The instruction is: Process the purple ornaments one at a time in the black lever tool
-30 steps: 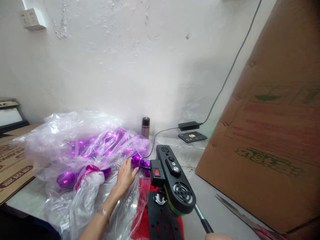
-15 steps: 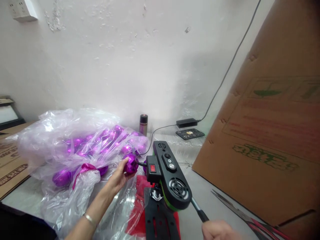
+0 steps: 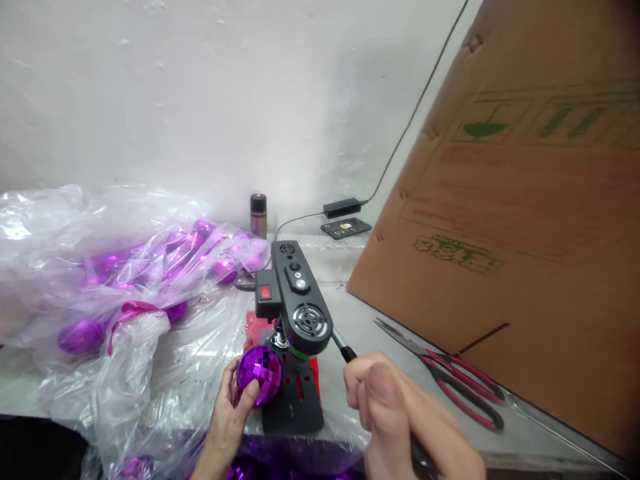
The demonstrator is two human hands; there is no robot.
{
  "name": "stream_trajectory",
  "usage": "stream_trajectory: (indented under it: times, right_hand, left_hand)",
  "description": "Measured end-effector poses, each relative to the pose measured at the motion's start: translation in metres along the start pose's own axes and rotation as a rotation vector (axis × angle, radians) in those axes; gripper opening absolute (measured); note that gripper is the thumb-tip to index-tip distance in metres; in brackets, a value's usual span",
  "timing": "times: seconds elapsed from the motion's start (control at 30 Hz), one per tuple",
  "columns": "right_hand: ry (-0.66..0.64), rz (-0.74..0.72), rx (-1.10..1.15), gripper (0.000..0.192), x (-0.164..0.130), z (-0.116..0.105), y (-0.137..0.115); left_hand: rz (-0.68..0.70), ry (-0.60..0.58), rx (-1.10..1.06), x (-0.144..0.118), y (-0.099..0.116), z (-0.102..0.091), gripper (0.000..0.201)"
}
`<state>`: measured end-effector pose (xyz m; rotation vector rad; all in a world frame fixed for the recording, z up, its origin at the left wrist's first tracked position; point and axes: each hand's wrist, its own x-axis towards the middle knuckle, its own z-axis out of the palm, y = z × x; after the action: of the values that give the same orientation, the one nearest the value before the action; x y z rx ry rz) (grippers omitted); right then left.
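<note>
In my left hand (image 3: 223, 413) is a shiny purple mirror-faceted ball (image 3: 260, 377), thumb in front and fingers round its left side. The ball is beside the slotted black base plate (image 3: 295, 417) of a black device (image 3: 303, 293) with round vents and a red switch (image 3: 265, 292). My right hand (image 3: 400, 413) is closed round the black grip of a metal rod (image 3: 341, 341). The rod's far end meets the right side of the device; whether it is joined there I cannot tell. Red material (image 3: 256, 327) shows under the plate.
More purple balls (image 3: 83, 337) lie in a clear plastic bag (image 3: 140, 373) on the left, others at the bottom edge. Red-handled shears (image 3: 465, 380) lie beside a large cardboard box (image 3: 490, 267). Behind are a dark-capped bottle (image 3: 259, 217), a power adapter (image 3: 343, 208) and a phone-like slab (image 3: 345, 228).
My left hand has brought the purple ball from the device's left side down and nearer, beside the base plate. My right hand has come further into view on the rod. The camera view has shifted.
</note>
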<state>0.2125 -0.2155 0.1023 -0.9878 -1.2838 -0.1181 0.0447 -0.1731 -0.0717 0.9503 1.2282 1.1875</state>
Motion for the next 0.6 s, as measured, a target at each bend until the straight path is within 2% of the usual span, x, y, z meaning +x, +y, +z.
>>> stream_trajectory:
  times: [0.1, 0.23, 0.4, 0.5, 0.6]
  right_hand:
    - [-0.008, -0.017, 0.002, 0.038, 0.001, -0.001, 0.000]
    - [-0.004, -0.012, -0.006, 0.038, 0.005, 0.001, -0.002]
    - [0.029, 0.034, -0.019, 0.040, 0.006, 0.004, -0.007]
    - [0.057, 0.043, -0.030, 0.041, 0.006, 0.005, -0.007]
    - [0.048, 0.031, -0.030, 0.041, 0.005, 0.004, -0.006]
  left_hand:
    - [0.020, -0.024, 0.041, 0.012, -0.002, 0.009, 0.088]
    - [0.057, -0.024, 0.087, 0.015, 0.001, 0.014, 0.089]
    - [0.011, 0.019, 0.064, 0.020, -0.001, 0.006, 0.088]
    - [-0.002, -0.010, 0.041, 0.024, -0.003, 0.000, 0.081]
    - [-0.026, -0.019, 0.046, 0.024, -0.002, -0.001, 0.083]
